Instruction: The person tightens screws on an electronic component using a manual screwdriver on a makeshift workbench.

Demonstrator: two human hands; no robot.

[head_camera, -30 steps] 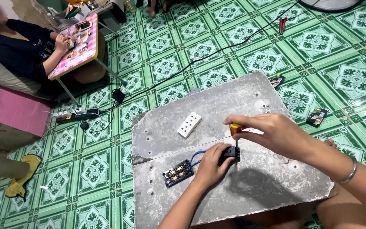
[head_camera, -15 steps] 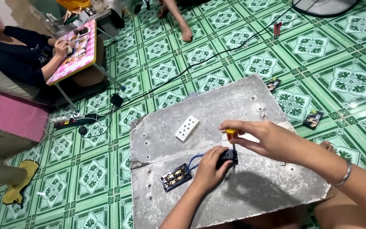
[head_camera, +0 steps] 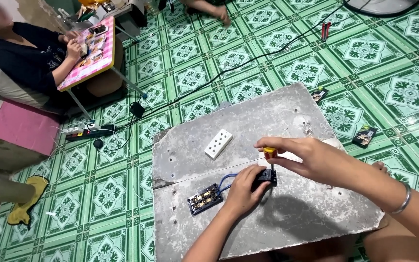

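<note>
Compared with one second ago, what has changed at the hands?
Almost nothing. The right hand still holds the yellow-handled screwdriver upright on the small black part, which the left hand still grips. The white socket plate and black socket base have not moved.

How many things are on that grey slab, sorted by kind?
White socket plate: 1
Black socket modules, one free, one under the left hand: 2
Blue wire: 1
Screwdriver, held by the right hand: 1
Total: 5
</note>
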